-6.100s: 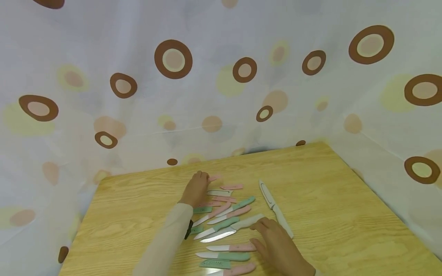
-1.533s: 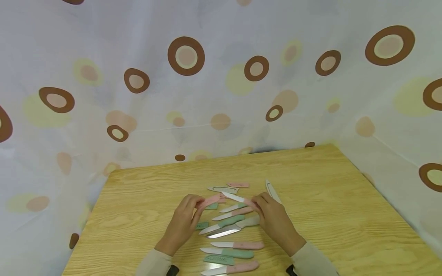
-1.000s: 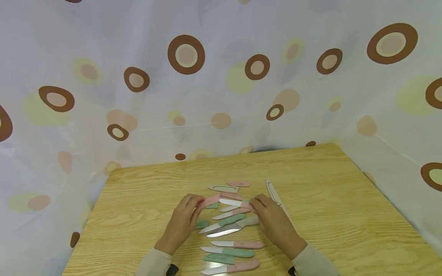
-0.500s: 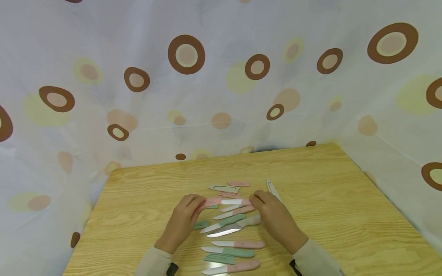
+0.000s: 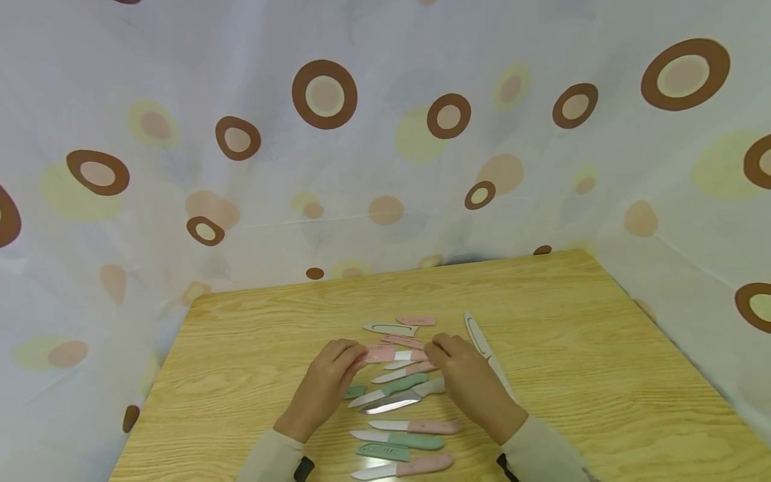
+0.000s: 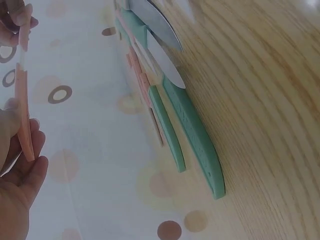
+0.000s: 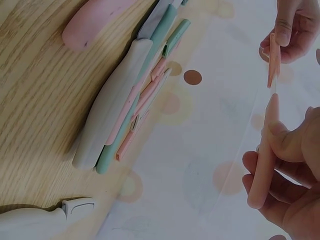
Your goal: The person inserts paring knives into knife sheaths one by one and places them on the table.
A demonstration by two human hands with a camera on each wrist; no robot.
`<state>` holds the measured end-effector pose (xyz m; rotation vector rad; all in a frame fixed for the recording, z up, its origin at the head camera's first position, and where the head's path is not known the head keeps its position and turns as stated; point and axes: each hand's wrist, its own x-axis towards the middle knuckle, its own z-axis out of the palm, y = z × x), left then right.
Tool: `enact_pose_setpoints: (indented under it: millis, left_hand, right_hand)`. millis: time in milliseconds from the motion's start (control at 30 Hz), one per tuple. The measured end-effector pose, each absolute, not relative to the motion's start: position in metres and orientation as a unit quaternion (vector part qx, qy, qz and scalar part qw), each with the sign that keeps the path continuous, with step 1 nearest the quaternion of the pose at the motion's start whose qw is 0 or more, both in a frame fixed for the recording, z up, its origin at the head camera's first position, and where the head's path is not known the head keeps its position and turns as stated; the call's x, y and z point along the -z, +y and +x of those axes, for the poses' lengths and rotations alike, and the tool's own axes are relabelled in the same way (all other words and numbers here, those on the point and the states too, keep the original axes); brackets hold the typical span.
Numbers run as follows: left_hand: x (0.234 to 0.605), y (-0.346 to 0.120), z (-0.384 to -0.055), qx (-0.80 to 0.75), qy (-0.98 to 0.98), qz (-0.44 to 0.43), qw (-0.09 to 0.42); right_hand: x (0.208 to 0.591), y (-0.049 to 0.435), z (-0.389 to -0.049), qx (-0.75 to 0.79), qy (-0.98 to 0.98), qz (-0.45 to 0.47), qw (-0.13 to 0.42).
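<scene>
Above the row of knives, my left hand pinches a pink blade sheath between thumb and fingers. My right hand grips a pink-handled knife by its handle. The knife's white blade is partly inside the sheath, and a short stretch of it shows between sheath and handle. Both wrist views show sheath and knife in one line, held off the table. Below them lie a green-handled knife and a larger knife with a steel blade and pale handle.
Nearer me are a pink knife, a green knife, a green sheath and another pink knife. Behind lie a white sheath and pink sheath. A white sheathed knife lies right. Patterned cloth borders the table.
My left hand, earlier at the back sheaths, has brought a pink sheath to the knife in my right hand. The bare blade has lined up with the sheath and slid partly in; the hands are closer.
</scene>
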<state>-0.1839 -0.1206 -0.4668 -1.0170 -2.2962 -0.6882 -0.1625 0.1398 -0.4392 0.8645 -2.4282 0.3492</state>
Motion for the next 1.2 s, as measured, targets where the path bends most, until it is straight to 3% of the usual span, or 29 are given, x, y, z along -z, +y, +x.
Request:
enact_pose_setpoints:
  millis: [500, 933, 1067, 1200]
  left_hand:
    - [0.464, -0.111, -0.181, 0.244, -0.845, -0.396, 0.264]
    - [0.469, -0.11, -0.181, 0.229, -0.846, -0.408, 0.255]
    - [0.472, -0.11, -0.18, 0.216, -0.857, -0.407, 0.231]
    - [0.475, -0.109, -0.179, 0.192, -0.88, -0.399, 0.172]
  right_hand:
    - [0.44, 0.129, -0.161, -0.129, -0.899, 0.325, 0.263]
    - [0.442, 0.132, -0.16, -0.124, -0.918, 0.316, 0.204]
    - [0.445, 0.132, -0.159, -0.119, -0.924, 0.312, 0.184]
    - [0.448, 0.138, -0.157, -0.119, -0.927, 0.323, 0.149]
